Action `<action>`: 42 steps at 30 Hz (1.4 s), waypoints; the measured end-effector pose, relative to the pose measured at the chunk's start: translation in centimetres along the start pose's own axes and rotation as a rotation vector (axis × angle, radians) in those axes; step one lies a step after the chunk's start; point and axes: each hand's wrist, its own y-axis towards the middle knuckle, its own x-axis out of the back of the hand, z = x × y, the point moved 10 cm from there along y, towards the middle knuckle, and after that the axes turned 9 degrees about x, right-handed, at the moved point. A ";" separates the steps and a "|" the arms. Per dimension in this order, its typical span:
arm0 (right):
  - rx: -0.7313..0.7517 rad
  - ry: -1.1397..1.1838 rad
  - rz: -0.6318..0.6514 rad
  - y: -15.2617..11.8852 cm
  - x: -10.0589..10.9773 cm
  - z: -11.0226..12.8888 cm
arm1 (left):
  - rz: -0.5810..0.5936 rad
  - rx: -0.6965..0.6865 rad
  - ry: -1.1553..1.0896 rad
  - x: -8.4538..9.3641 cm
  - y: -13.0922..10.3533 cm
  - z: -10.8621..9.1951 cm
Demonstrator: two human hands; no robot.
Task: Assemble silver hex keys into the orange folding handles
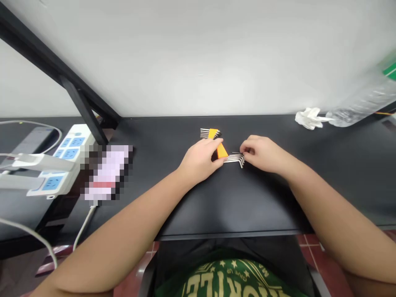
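Observation:
My left hand is closed around an orange hex key holder, just above the black desk. Short bent ends of several hex keys stick out at the holder's upper left. More silver hex keys extend from its lower right, their bent ends pointing towards me. At these bent ends, my right hand has its thumb and forefinger pinched together on a thin hex key, whose tip is partly hidden by the fingers.
A phone with a white cable lies left on the black desk. Beyond it are a white power strip with chargers and a black frame post. A crumpled tissue and a clear plastic bottle lie at back right by the wall.

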 end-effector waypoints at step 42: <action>0.292 0.107 -0.300 -1.5 4.9 4.8 | 0.095 0.264 -0.914 0.0 0.7 2.8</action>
